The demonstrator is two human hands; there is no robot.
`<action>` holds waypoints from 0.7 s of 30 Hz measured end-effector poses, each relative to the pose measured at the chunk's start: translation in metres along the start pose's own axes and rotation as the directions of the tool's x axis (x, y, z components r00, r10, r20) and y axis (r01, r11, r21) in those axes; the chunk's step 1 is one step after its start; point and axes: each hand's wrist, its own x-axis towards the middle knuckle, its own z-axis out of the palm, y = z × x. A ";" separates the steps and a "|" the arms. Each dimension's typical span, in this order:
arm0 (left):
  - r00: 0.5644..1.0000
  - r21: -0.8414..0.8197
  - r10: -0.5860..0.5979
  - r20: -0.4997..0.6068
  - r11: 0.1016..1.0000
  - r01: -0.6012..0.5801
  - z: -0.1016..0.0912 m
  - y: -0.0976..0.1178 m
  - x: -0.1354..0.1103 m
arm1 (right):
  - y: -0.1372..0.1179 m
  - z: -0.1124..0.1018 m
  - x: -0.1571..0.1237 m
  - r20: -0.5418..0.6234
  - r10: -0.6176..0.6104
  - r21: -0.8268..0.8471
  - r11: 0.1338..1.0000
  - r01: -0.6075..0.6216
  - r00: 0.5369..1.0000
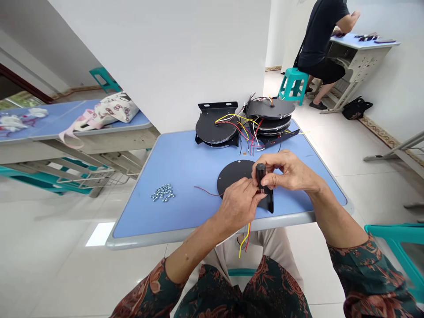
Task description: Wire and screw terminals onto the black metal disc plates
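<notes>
Showing a black cylindrical fitting held closely between both hands above a blue-topped desk.

The fitting is pinched by the narrowly closed fingers of the right hand, while a black metal bracket against it is gripped by the curled left hand; yellow and red wires are left hanging below. A round black plate is laid on the desk just behind the hands, with a red wire trailing beside it. A heap of small metal nuts is placed to the left, and wired black discs are stacked farther back. Beyond, a seated person is seen at another desk, on a teal stool.
</notes>
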 end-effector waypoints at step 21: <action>0.999 0.028 0.010 -0.050 1.000 -0.009 0.004 0.001 0.000 | 0.000 -0.002 -0.001 0.009 0.048 0.021 0.999 -0.048 0.999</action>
